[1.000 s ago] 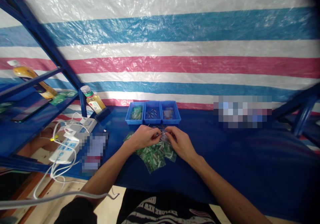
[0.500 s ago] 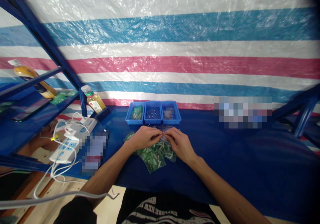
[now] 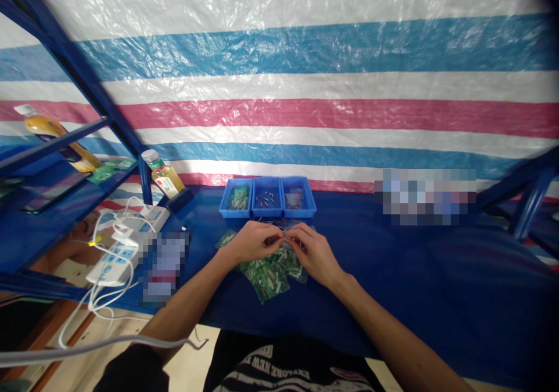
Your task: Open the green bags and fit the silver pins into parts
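Note:
My left hand (image 3: 255,241) and my right hand (image 3: 312,252) meet fingertip to fingertip over a pile of small green-and-clear plastic packets (image 3: 267,278) on the blue table. The fingers of both are pinched together; whatever is between them is too small to make out. Just beyond the hands stand three joined blue bins: the left bin (image 3: 236,213) holds green packets, the middle bin (image 3: 266,212) a few thin dark metal pieces, and the right bin (image 3: 300,212) small clear packets. More dark thin pieces lie behind my fingers, partly hidden.
On the left are a power strip (image 3: 112,262) with white cables, a blurred phone-like object (image 3: 166,267) and a bottle (image 3: 163,175) leaning by the blue frame. Another bottle (image 3: 61,136) rests on the side shelf. A pixelated item (image 3: 423,197) is at the back right.
The fingertips of both hands have shifted very slightly where they meet. The packets and bins look the same.

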The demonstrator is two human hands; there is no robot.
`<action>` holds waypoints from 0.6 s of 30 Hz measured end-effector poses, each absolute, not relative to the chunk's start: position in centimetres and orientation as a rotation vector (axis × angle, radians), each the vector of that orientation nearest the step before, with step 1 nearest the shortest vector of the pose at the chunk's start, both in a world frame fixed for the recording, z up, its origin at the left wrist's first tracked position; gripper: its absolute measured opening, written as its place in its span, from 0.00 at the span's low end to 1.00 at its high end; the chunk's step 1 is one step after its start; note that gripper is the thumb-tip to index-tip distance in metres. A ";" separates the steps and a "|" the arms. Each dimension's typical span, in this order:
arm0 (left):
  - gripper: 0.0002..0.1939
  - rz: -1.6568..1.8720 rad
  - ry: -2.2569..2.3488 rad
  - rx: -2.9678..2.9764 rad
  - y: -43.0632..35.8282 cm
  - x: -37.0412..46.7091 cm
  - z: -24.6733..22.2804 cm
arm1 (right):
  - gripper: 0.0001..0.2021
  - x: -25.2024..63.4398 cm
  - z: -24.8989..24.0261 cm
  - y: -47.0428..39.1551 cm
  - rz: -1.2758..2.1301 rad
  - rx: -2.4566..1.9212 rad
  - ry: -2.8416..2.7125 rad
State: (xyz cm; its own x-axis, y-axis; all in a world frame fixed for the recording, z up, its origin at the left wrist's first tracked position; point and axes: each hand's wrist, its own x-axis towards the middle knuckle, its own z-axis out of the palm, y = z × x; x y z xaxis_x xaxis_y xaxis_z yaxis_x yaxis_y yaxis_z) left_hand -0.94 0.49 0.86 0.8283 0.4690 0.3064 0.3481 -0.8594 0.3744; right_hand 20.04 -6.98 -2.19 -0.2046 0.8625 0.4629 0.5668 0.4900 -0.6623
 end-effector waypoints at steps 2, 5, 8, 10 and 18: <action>0.09 0.590 0.598 2.712 0.6 -0.9 0.7 | 0.07 20.0 -2.2 -7.0 0.441 -1.180 -1.897; 0.07 0.641 0.559 2.717 0.7 -1.0 0.5 | 0.06 20.1 -2.3 -6.9 0.429 -1.173 -1.895; 0.08 0.668 0.539 2.725 0.7 -1.0 0.4 | 0.06 20.1 -2.3 -6.9 0.420 -1.174 -1.896; 0.08 0.675 0.539 2.730 0.7 -1.0 0.5 | 0.06 20.1 -2.3 -6.9 0.417 -1.175 -1.897; 0.09 0.674 0.534 2.755 0.7 -1.0 0.7 | 0.06 20.1 -2.2 -6.9 0.395 -1.183 -1.897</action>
State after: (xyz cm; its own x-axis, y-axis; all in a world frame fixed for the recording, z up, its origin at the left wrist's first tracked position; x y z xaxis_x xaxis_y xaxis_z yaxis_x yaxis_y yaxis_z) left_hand -1.03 0.74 0.68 0.8252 0.4068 0.3919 0.2886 -0.9000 0.3265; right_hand 20.14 -6.92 -2.16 -0.1971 0.8490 0.4902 0.5824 0.5037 -0.6381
